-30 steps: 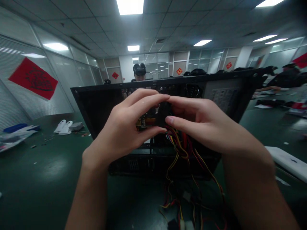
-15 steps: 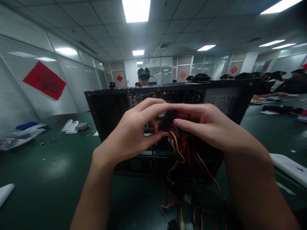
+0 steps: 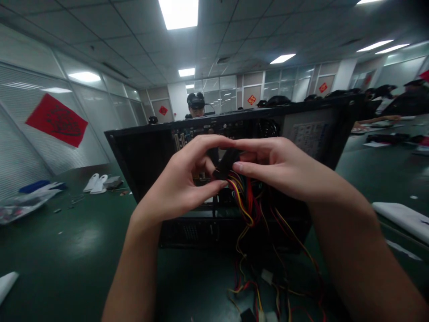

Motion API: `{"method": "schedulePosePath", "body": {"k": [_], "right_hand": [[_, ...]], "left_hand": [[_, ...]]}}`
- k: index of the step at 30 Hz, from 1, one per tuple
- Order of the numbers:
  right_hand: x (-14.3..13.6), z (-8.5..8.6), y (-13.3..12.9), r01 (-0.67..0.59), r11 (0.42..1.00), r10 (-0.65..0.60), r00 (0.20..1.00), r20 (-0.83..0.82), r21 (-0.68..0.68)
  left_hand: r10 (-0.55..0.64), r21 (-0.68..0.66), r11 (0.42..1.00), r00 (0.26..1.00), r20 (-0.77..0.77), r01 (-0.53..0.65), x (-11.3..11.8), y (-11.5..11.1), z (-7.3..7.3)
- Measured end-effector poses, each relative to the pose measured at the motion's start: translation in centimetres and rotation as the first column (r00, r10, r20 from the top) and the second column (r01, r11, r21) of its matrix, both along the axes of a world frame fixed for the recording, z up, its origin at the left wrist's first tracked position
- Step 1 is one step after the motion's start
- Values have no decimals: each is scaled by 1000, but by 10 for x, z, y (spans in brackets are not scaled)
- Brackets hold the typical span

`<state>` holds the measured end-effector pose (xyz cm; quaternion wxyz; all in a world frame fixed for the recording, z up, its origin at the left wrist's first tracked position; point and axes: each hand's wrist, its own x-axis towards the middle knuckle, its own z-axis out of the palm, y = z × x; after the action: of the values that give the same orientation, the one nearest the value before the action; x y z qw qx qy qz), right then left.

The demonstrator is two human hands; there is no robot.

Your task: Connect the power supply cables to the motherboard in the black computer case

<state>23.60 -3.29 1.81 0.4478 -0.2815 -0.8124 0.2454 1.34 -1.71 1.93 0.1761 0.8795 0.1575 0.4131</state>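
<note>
Left hand (image 3: 181,179) and right hand (image 3: 284,172) pinch a black connector (image 3: 228,163), wires (image 3: 250,201) toward five o'clock: seemingly positioning it; next move needs steadiness.

"Can we see the whole black plug (image 3: 228,163)?"

"No. The left hand (image 3: 182,176) and the right hand (image 3: 281,166) cover parts of it."

"What about inside the big black case (image 3: 134,156)?"

"The hands and the wires (image 3: 246,199) block the middle from us."

"Can we read the sticker (image 3: 308,136) in there?"

"No, its words are too small and blurry. The case also hides most of the person (image 3: 196,102) behind it."

"What do the edges cut off?"

"The bottom cuts a white plug (image 3: 271,317), and the right cuts a flat white thing (image 3: 404,219). The left cuts a white shape (image 3: 6,285), so we can't tell what it is."
</note>
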Motion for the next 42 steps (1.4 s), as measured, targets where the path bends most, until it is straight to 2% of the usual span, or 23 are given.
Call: {"method": "schedulePosePath", "body": {"k": [9, 15, 22, 29, 35, 42], "right_hand": [[-6, -8, 11, -30, 998, 29, 999, 20, 58], [-9, -10, 14, -45, 997, 45, 999, -4, 55], [-11, -11, 17, -87, 995, 88, 996, -13, 52], [-11, -9, 10, -84, 994, 86, 996, -30, 67], [-11, -10, 6, -51, 997, 51, 999, -8, 59], [-11, -16, 5, -70, 997, 69, 998, 11, 38]], "left_hand": [[70, 89, 994, 997, -33, -67, 0, 9, -1], [141, 156, 979, 987, -71, -129, -2, 5, 0], [144, 152, 980, 986, -78, -131, -7, 0, 3], [178, 222, 962, 980, -84, -156, -4, -5, 6], [187, 305, 940, 979, -81, -155, -4, 0, 8], [295, 312, 923, 934, -202, -224, -10, 0, 9]]}}
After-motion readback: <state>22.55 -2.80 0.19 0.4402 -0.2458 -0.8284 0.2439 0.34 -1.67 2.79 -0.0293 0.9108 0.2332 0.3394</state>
